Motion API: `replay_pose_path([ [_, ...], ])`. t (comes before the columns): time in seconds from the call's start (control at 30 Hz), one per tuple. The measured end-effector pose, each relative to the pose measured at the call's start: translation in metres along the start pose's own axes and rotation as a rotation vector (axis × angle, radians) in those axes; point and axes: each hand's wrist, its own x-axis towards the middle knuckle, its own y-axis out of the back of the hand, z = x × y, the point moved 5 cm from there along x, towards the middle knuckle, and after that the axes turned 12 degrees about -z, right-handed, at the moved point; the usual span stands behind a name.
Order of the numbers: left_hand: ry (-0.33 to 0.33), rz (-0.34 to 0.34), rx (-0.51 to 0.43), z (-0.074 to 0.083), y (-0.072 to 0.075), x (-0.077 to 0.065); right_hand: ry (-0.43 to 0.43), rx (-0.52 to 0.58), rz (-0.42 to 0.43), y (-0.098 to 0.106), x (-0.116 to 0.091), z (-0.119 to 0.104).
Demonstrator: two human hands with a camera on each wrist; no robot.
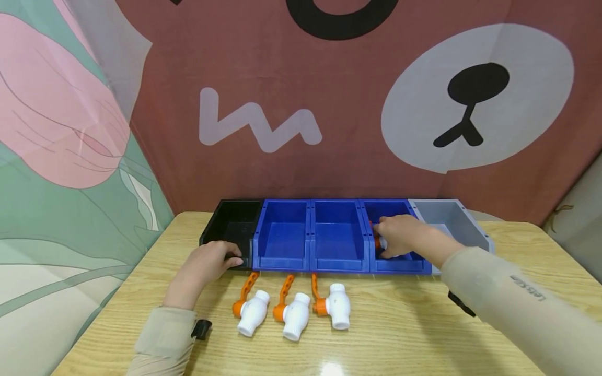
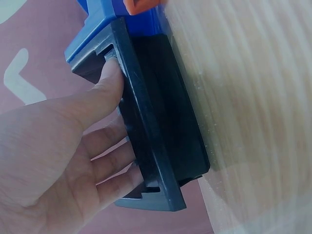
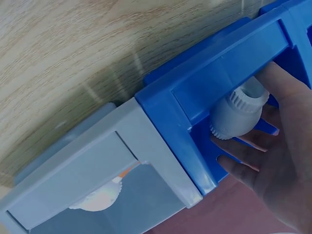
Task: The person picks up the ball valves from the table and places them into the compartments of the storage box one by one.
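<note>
My right hand (image 1: 400, 236) reaches into the rightmost blue bin (image 1: 402, 266). In the right wrist view, its thumb and fingers hold a white plastic ball valve (image 3: 234, 117) with ribbed ends, inside that bin; a bit of orange shows beside the hand in the head view. At the left end of the row, my left hand (image 1: 213, 261) rests on the black bin (image 2: 146, 122), its thumb on the front rim and the other fingers loosely extended over the opening. Three white ball valves (image 1: 254, 312) with orange lever handles lie on the table before the bins.
Two more blue bins (image 1: 285, 240) (image 1: 336, 240) stand between the black bin and the rightmost blue one. A grey bin (image 1: 439, 211) ends the row at right, with another white valve (image 3: 102, 196) in it. Behind the wooden table (image 1: 376, 344) hangs a printed cloth (image 1: 282, 172).
</note>
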Motion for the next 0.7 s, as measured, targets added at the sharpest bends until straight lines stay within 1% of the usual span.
replay_pose_path([
  [0.1, 0.003, -0.003, -0.003, 0.0, 0.0, 0.0, -0.002, 0.0, 0.004, -0.001, 0.001, 0.0],
  [0.33, 0.005, -0.002, -0.002, 0.001, 0.0, 0.0, 0.013, -0.042, 0.039, -0.004, 0.002, -0.002],
  [0.53, 0.014, -0.004, -0.01, 0.001, 0.0, 0.0, 0.0, -0.039, 0.024, -0.009, 0.006, -0.001],
  [0.7, 0.002, 0.004, -0.006, 0.002, 0.0, 0.0, -0.008, -0.034, 0.031, -0.011, 0.007, 0.0],
])
